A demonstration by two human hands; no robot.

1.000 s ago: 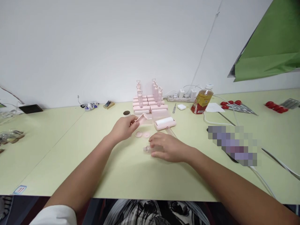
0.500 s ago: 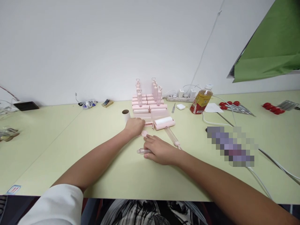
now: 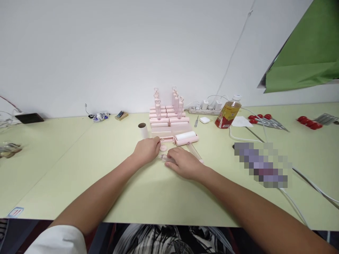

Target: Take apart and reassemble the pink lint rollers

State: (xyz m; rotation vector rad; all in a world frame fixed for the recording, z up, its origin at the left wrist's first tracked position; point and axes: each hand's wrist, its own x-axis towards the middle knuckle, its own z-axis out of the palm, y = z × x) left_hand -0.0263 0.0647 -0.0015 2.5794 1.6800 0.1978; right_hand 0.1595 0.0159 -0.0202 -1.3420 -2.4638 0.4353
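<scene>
My left hand (image 3: 146, 151) has its fingers curled at the left end of an open pink lint roller casing (image 3: 167, 140); its fingertips are partly hidden. My right hand (image 3: 184, 161) is closed over a clear plastic tube handle (image 3: 164, 158), whose left end sticks out past the fingers. Between the hands lies a round pink disc (image 3: 163, 148). To the right, a pink lint roller (image 3: 186, 138) with a white paper roll rests beside the casing. A second clear handle (image 3: 194, 151) extends below it, partly behind my right hand.
Pink rollers (image 3: 178, 120) and upright handles (image 3: 158, 109) stand in rows at the back. A cardboard-cored white roll (image 3: 143, 130) stands left of them. Rightward are a screwdriver (image 3: 196, 121), a power strip (image 3: 205, 111), a drink bottle (image 3: 228, 112), cables and red-handled tools (image 3: 267, 121).
My left hand has shifted left and slightly nearer to me, showing more of the casing. My right hand and the clear handle have moved away from me and a little right.
</scene>
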